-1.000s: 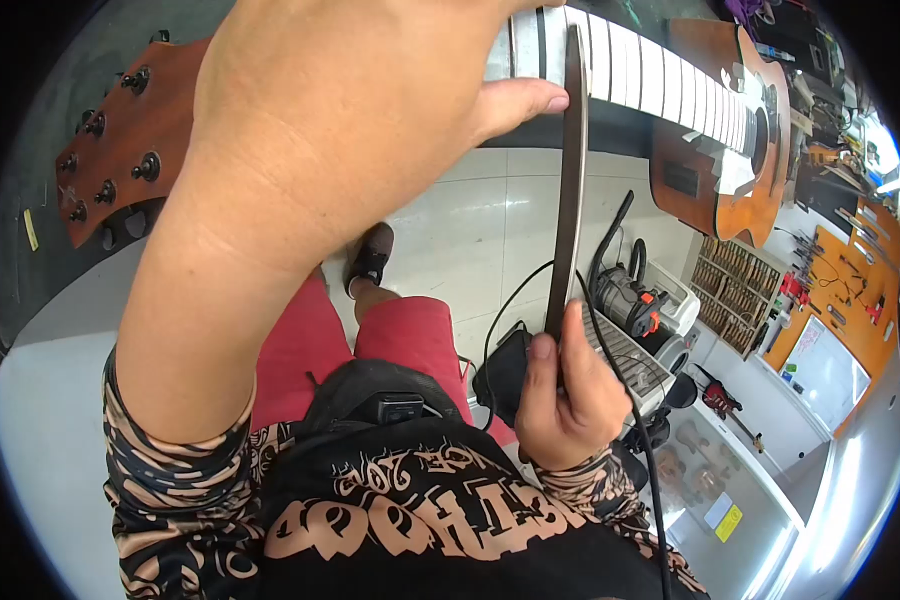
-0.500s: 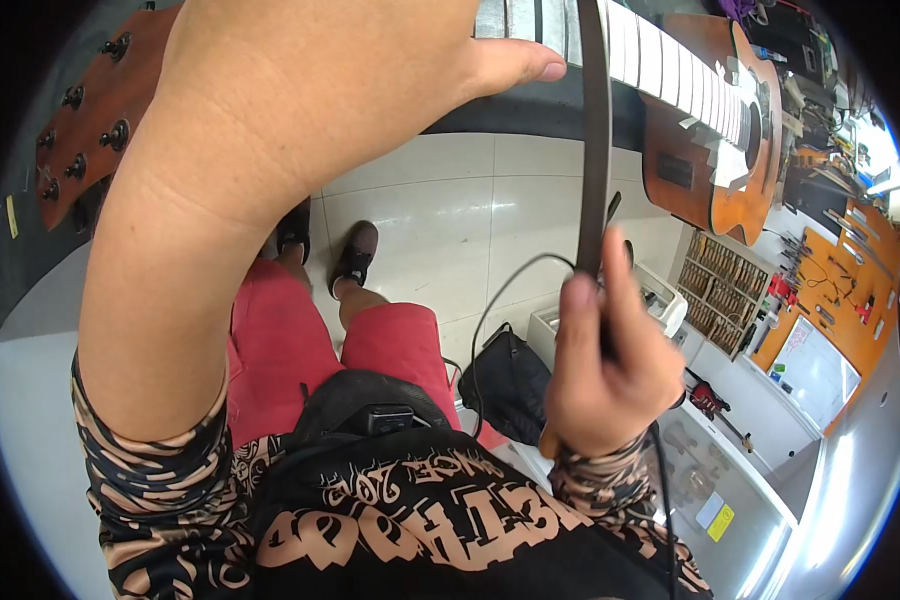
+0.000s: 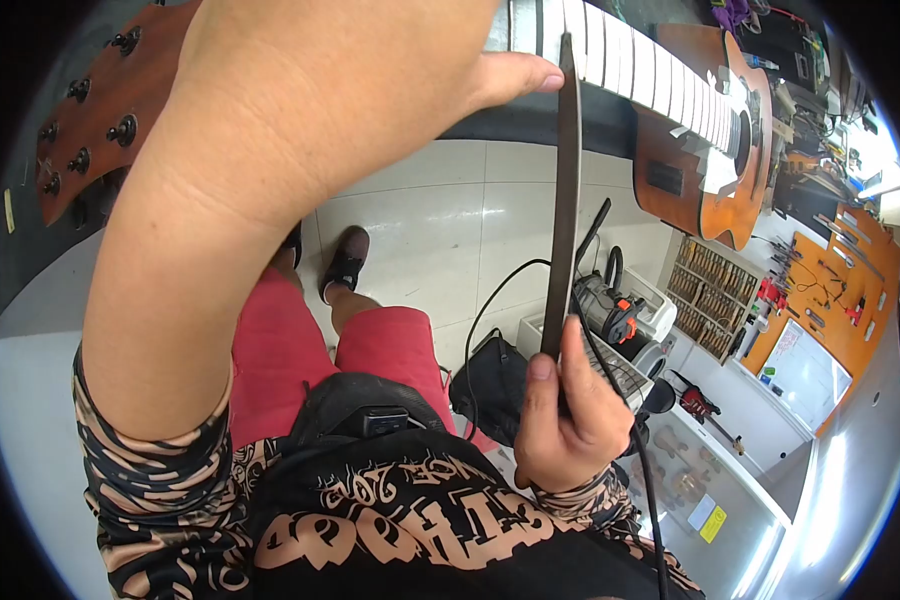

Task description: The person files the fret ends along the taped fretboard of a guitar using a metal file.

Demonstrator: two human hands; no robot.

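Observation:
My left hand is closed over the guitar neck, its thumb lying along the near edge; its other fingers are out of view. White masking covers the fretboard between the dark frets. My right hand, below the neck, grips a long flat metal file, thumb and index finger on its blade. A bit of brown handle shows under the fist. The file points upward, its narrow tip over the neck's near edge, close to my left thumb. Contact with a fret cannot be made out.
The orange-brown guitar body lies to the right, the headstock with tuners to the left. A black cable hangs near my right hand. Beyond are a black bag, a rack of small parts and an orange tool board.
My right hand has drawn the file down toward my body and slightly left, so its tip now shows. The left hand stays on the neck; the whole view shifts slightly.

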